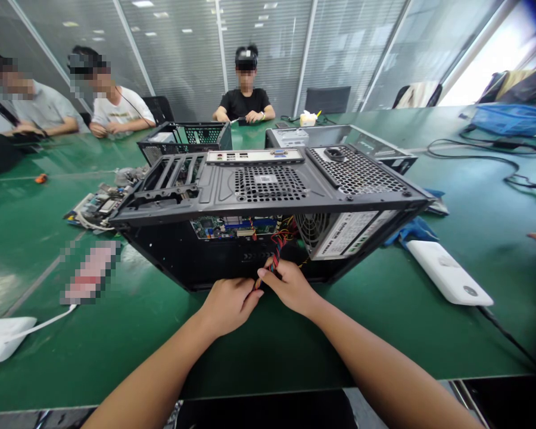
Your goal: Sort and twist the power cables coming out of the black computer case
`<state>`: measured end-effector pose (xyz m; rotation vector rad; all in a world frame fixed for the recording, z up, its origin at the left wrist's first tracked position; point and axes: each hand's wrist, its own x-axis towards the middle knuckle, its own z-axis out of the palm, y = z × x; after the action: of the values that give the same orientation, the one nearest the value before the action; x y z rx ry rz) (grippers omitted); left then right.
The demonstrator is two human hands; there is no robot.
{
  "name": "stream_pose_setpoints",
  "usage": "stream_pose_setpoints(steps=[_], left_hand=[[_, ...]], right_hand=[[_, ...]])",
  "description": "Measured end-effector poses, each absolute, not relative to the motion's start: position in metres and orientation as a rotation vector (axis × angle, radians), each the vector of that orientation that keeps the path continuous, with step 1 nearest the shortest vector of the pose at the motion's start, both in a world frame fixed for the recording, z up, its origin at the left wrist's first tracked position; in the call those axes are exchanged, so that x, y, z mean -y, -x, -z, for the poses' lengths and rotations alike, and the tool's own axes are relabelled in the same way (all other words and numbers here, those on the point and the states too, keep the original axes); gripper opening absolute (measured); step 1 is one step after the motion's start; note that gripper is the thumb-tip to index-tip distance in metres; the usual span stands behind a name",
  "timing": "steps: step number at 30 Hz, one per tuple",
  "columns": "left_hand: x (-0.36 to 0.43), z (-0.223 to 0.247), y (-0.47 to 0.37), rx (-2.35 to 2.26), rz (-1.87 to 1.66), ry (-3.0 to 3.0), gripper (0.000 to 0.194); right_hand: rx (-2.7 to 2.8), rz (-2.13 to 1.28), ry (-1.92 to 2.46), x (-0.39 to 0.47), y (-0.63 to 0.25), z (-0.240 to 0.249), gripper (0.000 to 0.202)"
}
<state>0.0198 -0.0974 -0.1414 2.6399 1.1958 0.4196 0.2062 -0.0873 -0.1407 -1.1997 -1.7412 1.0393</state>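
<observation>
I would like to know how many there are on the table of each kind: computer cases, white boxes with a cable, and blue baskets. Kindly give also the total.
Computer cases: 3 (near case, dark case behind left, pale case behind right)
White boxes with a cable: 2 (left box, right box)
Blue basket: 1
Total: 6

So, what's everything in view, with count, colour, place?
Computer case: 1, black, centre
Power supply: 1, grey, inside
Motherboard: 1, green, inside
Wires: several, multicoloured, case front
Other cases: 2, black and grey, behind
Loose boards: unclear, mixed, left
Devices: 2, white, both sides
Blurred object: 1, pink, left
Cables: several, black, right
Basket: 1, blue, right
Table: 1, green, beneath
People: at least 3, pale or black tops, far side
Left grip, right grip: 1 each, bare, on wires
</observation>
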Motion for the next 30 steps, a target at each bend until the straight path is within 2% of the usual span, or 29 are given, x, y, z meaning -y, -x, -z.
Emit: stream_pose_setpoints(steps=[30], left_hand=[[0.0955, 0.1474, -0.0186, -1.194, -0.463, -2.669, 0.030]], right_hand=[[1.749, -1.049, 1.174, 0.0860, -0.2066, 0.1409, 0.026]])
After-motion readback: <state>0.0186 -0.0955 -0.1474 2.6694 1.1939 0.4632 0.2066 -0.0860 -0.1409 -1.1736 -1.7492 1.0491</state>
